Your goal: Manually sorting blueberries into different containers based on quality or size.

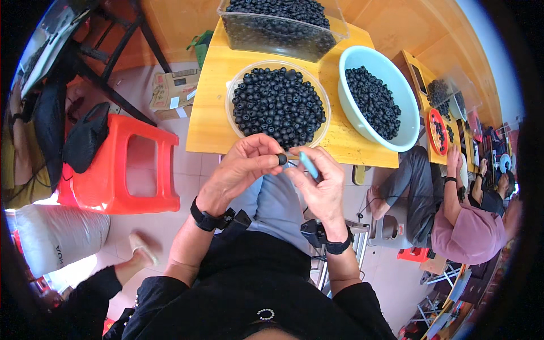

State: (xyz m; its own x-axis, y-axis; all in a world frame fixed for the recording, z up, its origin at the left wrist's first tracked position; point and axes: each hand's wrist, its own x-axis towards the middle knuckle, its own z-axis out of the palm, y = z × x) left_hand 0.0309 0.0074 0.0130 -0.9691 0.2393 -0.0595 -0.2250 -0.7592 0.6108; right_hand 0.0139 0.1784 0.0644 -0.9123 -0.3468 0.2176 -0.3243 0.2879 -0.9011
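Note:
Close in front of me, my left hand pinches a small black round part between thumb and fingertips. My right hand is closed around a slim light-blue tool, its tip hidden by the fingers near the part. Both hands are at the near edge of a yellow wooden table. Just beyond them sits a clear round tub heaped with similar black parts, many showing a hole.
Behind the tub stands a clear rectangular bin of black parts. A pale-blue basin with more is at right. Left are a red stool and flattened cardboard. Another person in pink works at right beside an orange tray.

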